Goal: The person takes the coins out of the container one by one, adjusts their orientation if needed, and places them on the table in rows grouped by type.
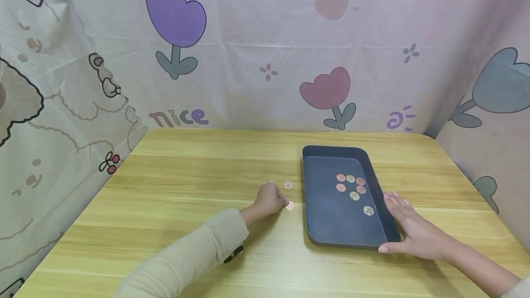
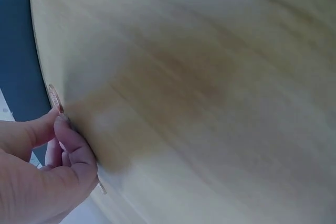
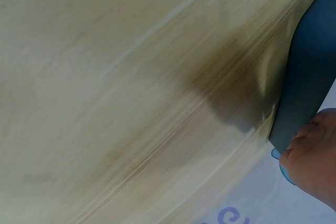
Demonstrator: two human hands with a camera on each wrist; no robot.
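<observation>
My left hand (image 1: 269, 200) is low over the table, just left of a dark tray. Between thumb and fingertip it pinches a copper-coloured coin (image 1: 290, 206); in the left wrist view that coin (image 2: 54, 98) stands out past the fingertips. A paler coin (image 1: 288, 185) lies on the table behind the hand, and another coin (image 1: 272, 182) is mostly hidden by it. My right hand (image 1: 418, 231) rests against the near right corner of the tray (image 1: 331, 224), fingers extended along the right side, thumb at the front edge. Several copper and pale coins (image 1: 341, 187) lie inside the tray.
The light wooden table (image 1: 198, 174) reaches back to a printed cloth (image 1: 248, 36), which also hangs at both sides. The tray's raised walls stand between the two hands. A dark object (image 1: 233, 254) shows under the left sleeve.
</observation>
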